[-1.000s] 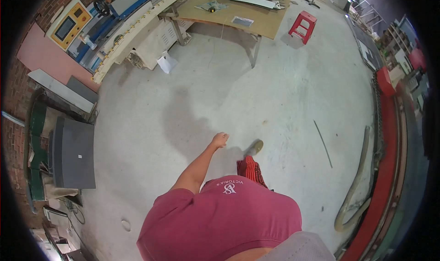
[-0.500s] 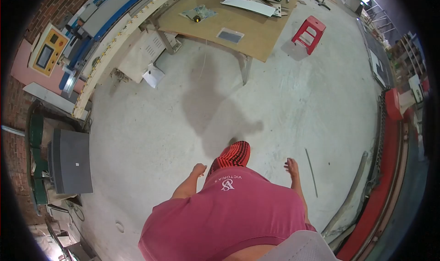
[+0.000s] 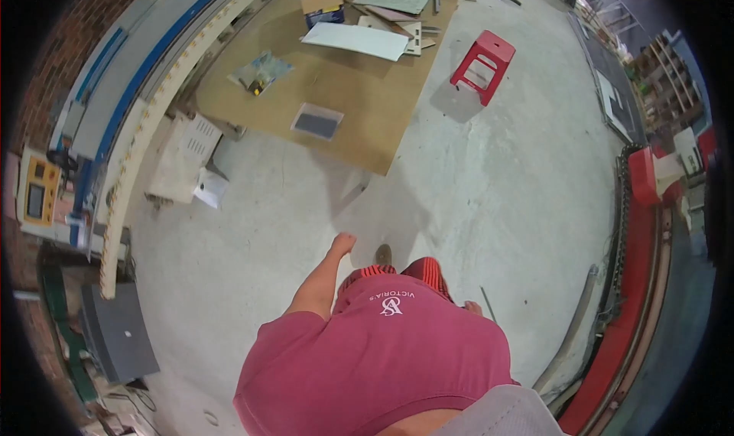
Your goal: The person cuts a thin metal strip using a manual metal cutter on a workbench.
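A red stool [image 3: 498, 47] (plastic-looking) stands beside the table [image 3: 365, 130].

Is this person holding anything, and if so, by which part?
Nothing shows in the left hand. The right hand is partly hidden by the shirt, so I can't tell.

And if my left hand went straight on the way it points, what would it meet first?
Your left hand would probably meet the near corner of the table; depth is unclear, so it might pass below the tabletop instead.
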A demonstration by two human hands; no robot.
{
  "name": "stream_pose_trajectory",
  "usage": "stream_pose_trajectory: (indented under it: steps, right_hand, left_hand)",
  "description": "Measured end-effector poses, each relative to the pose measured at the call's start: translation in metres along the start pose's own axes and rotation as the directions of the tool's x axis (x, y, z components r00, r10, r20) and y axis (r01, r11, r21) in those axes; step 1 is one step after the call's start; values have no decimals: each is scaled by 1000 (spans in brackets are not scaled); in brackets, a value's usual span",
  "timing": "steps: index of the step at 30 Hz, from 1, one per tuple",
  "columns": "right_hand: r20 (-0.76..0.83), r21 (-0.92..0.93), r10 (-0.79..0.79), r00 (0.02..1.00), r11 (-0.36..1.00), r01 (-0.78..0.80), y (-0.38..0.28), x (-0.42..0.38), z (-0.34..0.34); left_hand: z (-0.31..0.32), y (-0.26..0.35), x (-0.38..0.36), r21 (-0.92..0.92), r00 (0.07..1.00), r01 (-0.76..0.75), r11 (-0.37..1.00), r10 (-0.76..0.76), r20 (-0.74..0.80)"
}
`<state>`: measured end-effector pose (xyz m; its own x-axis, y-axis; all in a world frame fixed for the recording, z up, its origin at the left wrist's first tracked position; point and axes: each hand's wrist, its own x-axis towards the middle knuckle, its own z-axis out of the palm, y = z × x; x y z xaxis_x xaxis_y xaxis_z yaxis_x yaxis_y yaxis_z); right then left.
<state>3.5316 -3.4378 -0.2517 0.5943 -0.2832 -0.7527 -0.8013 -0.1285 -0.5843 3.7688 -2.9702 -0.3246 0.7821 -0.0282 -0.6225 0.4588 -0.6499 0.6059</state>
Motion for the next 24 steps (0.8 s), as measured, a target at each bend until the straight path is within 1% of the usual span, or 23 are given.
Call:
stream_pose_trajectory:
  steps: [1, 2, 3, 4, 5, 6, 7, 8, 9, 10, 11, 12, 13, 14, 15, 16, 17, 18, 19, 20, 22, 23, 24]
  right_hand:
    - [-40, 38, 18, 999, 999, -17, -7, 12, -4]
    - [-80, 75, 33, 996, 997, -27, -15, 30, -7]
    - [-82, 95, 30, 996, 995, -22, -23, 48, -8]
    - [-74, 134, -9, 997, 991, 19, -25, 70, -9]
    - [-68, 168, -49, 997, 984, 59, -20, 96, -10]
    - [-63, 197, -91, 994, 975, 101, -10, 128, -15]
    - [-44, 148, -91, 995, 984, 96, -14, 153, -22]
    - [-18, 71, -84, 996, 994, 85, -27, 174, -28]
    - [7, -6, -86, 996, 996, 86, -42, 200, -35]
    - [48, -119, -118, 992, 985, 123, -59, 227, -46]
    - [96, -256, -168, 981, 948, 188, -77, 257, -60]
    - [162, -400, -239, 957, 871, 285, -96, 287, -75]
    - [221, -505, -299, 928, 779, 371, -120, 315, -91]
    - [270, -586, -341, 900, 684, 435, -142, 342, -107]
    - [299, -635, -377, 877, 608, 478, -166, 368, -124]
    - [305, -649, -395, 867, 580, 493, -204, 387, -144]
    - [176, -397, -237, 955, 871, 289, -239, 399, -162]
    - [39, -44, -67, 997, 997, 69, -282, 407, -180]
    - [48, -161, -86, 995, 983, 93, -309, 431, -200]
    - [61, -282, -101, 993, 953, 114, -334, 456, -225]
    - [-17, -227, -117, 993, 968, 110, -410, 469, -251]
    - [-16, -244, -120, 993, 963, 113, -437, 480, -259]
    - [-17, -194, -145, 989, 971, 139, -464, 494, -267]
  left_hand:
    - [-11, 25, 27, -82, 995, -44, 996, 36, -92]
    - [-25, 60, 47, -60, 994, -57, 997, 51, -94]
    - [-35, 94, 64, -157, 998, -13, 988, 2, -65]
    - [-42, 123, 79, -256, 998, 39, 966, -48, -29]
    - [-46, 144, 95, -248, 999, 32, 968, -41, -29]
    - [-45, 164, 115, -251, 998, -6, 968, -8, -55]
    - [-40, 180, 134, -256, 996, -42, 966, 21, -81]
    - [-31, 186, 152, -257, 996, -43, 965, 23, -82]
    - [-23, 191, 168, -219, 996, -47, 975, 30, -78]
    - [-14, 194, 185, -179, 996, -51, 983, 38, -76]
    - [-2, 193, 200, -128, 999, -19, 992, 15, -36]
    - [9, 195, 209, -75, 1000, 7, 997, -7, -1]
    - [18, 201, 209, -56, 997, 67, 996, -64, 40]
    - [24, 208, 214, 118, 989, -45, 992, 27, 146]
    - [30, 218, 218, 124, 989, -45, 991, 26, 148]
    - [35, 235, 229, 209, 988, -110, 972, 84, 129]
    - [39, 252, 243, 293, 983, -170, 941, 143, 112]
    - [44, 268, 251, 374, 975, -220, 901, 194, 104]
    - [52, 279, 250, 447, 966, -260, 856, 237, 108]
    - [36, 334, 243, 242, 993, -30, 970, 1, 118]
    - [37, 362, 290, 124, 975, -106, 987, 79, 206]
    - [42, 382, 310, 108, 976, -103, 989, 79, 203]
    - [47, 401, 330, 25, 994, -75, 997, 73, 84]
